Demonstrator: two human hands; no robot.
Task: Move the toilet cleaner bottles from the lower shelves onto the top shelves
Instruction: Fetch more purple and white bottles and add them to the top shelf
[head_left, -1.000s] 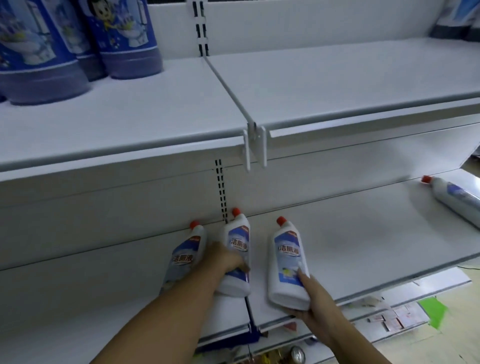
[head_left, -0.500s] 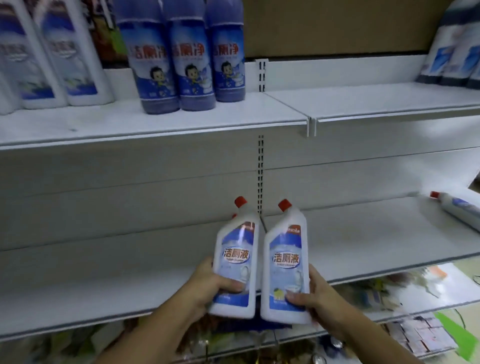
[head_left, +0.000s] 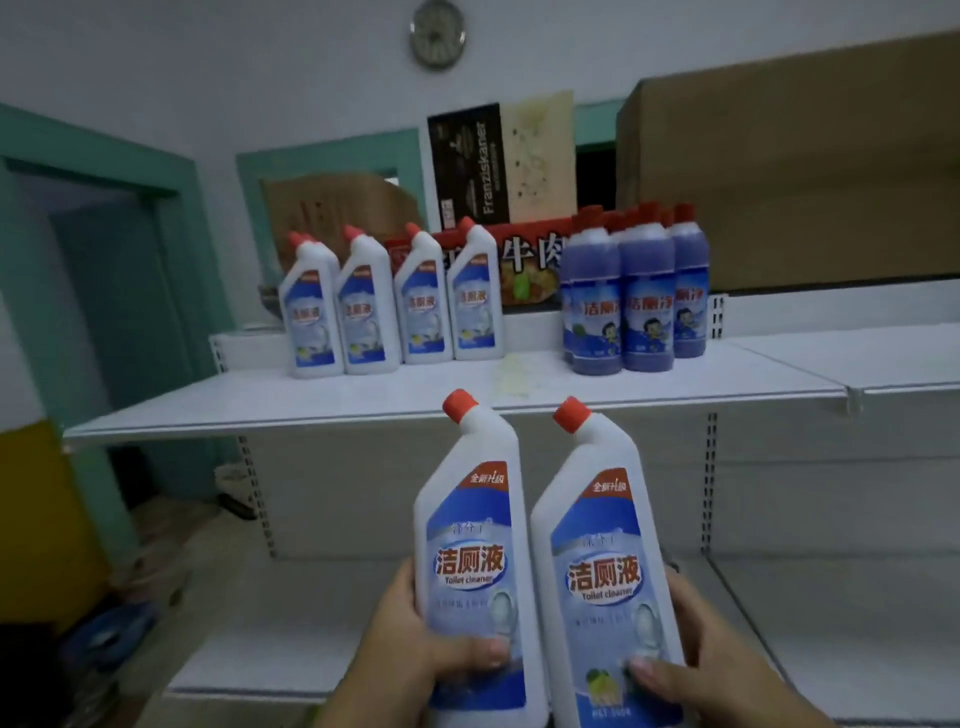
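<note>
**A:** In the head view, what are the hands doing?

**B:** The left hand (head_left: 410, 639) grips the left bottle (head_left: 467, 561) low on its body, with the thumb curled across the front label. The right hand (head_left: 701, 660) grips the right bottle (head_left: 602, 571) the same way, thumb on the lower label.

**A:** How do the two bottles lie?

**B:** Both are upright, with the long axis near vertical and leaning slightly left. Their bent necks point up and left, ending in red caps, and the labels face the camera. They are held just beside each other, near, in front of the shelving. The caps line up with the front edge of the top shelf (head_left: 234, 421), and the bodies hang above the lower shelf (head_left: 291, 654).

**A:** What stands on the top shelf?

**B:** Far and to the left is a row of white bottles (head_left: 389, 306), upright, with their necks also angled left. Right of them, set apart, a cluster of purple bottles (head_left: 639, 306) stands upright with red caps. A yellowish stain (head_left: 511, 374) marks the shelf between the two groups.

**A:** And behind the shelf?

**B:** There is a large cardboard box (head_left: 805, 171) at far right and a wall clock (head_left: 438, 34) high up.
</note>
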